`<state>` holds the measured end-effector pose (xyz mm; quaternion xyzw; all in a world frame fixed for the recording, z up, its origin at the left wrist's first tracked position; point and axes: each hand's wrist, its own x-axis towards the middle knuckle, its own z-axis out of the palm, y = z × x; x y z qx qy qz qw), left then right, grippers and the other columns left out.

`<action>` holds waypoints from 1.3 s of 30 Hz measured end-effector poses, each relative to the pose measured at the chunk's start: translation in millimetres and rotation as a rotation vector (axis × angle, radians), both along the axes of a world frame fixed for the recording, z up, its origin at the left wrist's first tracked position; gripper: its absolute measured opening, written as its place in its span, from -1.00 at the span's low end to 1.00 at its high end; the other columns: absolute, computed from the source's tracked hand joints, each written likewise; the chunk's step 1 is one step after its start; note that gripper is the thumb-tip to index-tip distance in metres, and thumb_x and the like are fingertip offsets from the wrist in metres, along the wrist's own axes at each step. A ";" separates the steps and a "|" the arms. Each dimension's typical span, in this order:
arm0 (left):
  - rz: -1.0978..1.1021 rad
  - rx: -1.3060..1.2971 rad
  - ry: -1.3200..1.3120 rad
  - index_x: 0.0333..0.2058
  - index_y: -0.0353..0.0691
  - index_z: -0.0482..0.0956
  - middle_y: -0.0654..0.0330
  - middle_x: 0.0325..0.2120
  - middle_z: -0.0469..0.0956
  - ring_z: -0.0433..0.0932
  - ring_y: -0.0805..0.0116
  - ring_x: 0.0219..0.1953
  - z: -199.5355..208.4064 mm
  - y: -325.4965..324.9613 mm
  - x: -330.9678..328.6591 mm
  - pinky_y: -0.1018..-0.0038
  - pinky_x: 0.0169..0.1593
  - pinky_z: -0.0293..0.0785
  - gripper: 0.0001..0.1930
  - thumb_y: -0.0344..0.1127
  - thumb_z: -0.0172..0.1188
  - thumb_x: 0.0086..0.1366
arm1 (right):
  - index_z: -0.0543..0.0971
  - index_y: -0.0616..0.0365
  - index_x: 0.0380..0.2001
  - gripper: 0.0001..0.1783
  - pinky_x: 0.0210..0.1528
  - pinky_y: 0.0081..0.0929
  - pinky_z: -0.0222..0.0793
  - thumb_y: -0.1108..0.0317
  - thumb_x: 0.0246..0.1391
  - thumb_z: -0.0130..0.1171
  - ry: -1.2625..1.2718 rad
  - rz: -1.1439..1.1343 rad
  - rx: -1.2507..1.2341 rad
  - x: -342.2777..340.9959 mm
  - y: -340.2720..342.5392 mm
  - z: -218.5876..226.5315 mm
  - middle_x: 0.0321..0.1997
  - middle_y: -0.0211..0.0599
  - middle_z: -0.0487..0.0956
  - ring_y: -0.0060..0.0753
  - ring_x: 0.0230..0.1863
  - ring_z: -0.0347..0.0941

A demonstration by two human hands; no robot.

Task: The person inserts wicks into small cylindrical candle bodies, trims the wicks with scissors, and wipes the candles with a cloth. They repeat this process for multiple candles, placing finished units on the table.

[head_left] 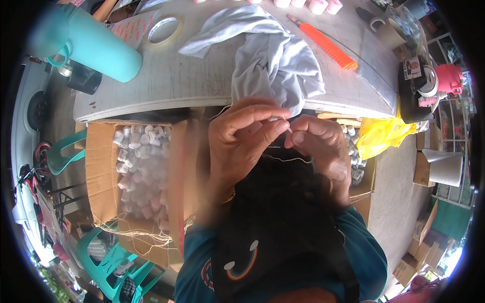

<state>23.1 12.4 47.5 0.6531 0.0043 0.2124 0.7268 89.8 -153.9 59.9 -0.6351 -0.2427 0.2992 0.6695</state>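
Observation:
My left hand (242,136) and my right hand (321,144) meet fingertip to fingertip over my lap, just off the table's near edge. Both are closed in a pinch on a thin pale string (290,159). One stretch of it sags below my fingers in front of my dark apron, and another bit shows at the left hand's back near the table edge. The exact spot where the fingertips grip is small and partly hidden. Right behind my hands, a crumpled light grey cloth (268,60) lies on the white table (166,83) and hangs over its edge.
A cardboard box (103,171) of small white and pink cylinders stands at my left, strings draped over its near side. Another such box (361,189), partly under a yellow plastic bag (384,136), is at my right. The table bears a teal bottle (96,43), tape roll (165,30) and orange cutter (328,45).

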 end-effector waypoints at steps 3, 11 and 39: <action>-0.001 -0.023 -0.096 -0.29 -0.36 0.63 0.17 -0.34 0.57 0.50 0.50 -0.30 -5.8 -1.2 2.0 0.60 -0.21 0.40 -0.85 -0.56 0.31 0.11 | 0.56 0.25 -0.40 -0.86 -0.35 -0.71 0.28 0.42 0.22 0.13 0.016 -0.018 -0.027 -1.5 2.6 2.4 -0.46 -0.51 0.51 -0.74 -0.40 0.35; 0.106 -0.181 -0.045 -0.38 -0.36 0.57 0.22 -0.40 0.53 0.45 0.54 -0.37 -13.7 -11.0 0.0 0.60 -0.25 0.39 -0.91 -0.45 0.26 0.22 | 0.54 0.23 -0.35 -0.94 -0.39 -0.76 0.30 0.60 0.11 0.19 -0.426 -0.262 0.075 -11.2 21.7 -2.7 -0.43 -0.48 0.53 -0.77 -0.43 0.38; -0.194 -1.390 -0.117 -0.02 -0.04 0.47 0.14 -0.10 0.53 0.37 0.08 0.18 -12.3 -1.7 -4.1 0.04 0.34 0.14 -0.75 -0.16 -0.07 0.44 | 0.56 0.19 -0.35 -0.85 -0.30 -0.63 0.42 0.61 -0.02 0.27 -0.591 -0.302 0.037 -21.5 36.3 1.0 -0.44 -0.39 0.58 -0.62 -0.40 0.51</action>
